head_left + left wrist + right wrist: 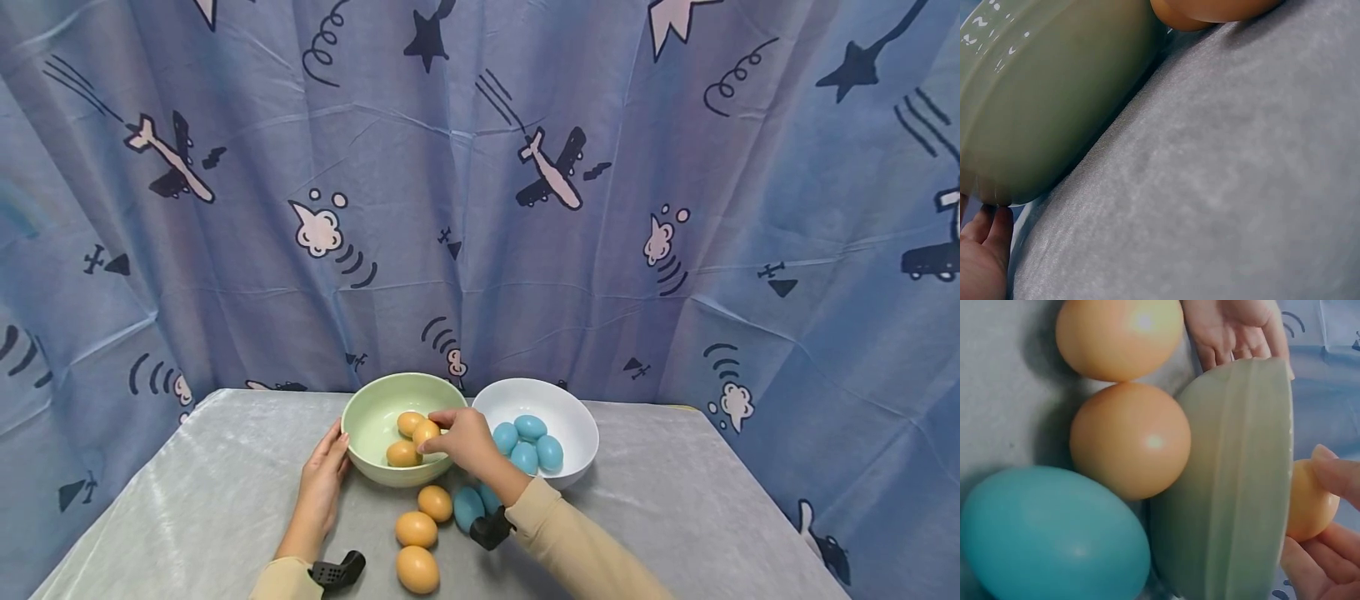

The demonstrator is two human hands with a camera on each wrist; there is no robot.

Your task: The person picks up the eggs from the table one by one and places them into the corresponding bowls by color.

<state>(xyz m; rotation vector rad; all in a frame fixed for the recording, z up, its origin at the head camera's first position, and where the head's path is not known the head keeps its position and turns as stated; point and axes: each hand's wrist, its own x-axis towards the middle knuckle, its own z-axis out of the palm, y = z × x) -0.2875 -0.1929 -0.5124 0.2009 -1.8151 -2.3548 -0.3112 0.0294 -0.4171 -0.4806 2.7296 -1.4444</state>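
My right hand [471,442] pinches an orange egg [425,435] between thumb and fingers, inside the light green bowl [367,408]. In the right wrist view, that held egg [1310,500] shows past the bowl's rim. Two more orange eggs lie in the bowl, one farther back [408,423] and one nearer [403,455]. Against the bowl's left outer side rests my left hand [324,479], fingers extended. The left wrist view has its fingertips [1002,215] touching the green wall [1054,106].
A white bowl [581,425] holding several blue eggs [550,452] stands right of the green one. In front, three orange eggs [416,530] form a column on the grey cloth. Two blue eggs [468,507] lie beside them, partly beneath the right wrist. A patterned curtain [480,250] hangs behind.
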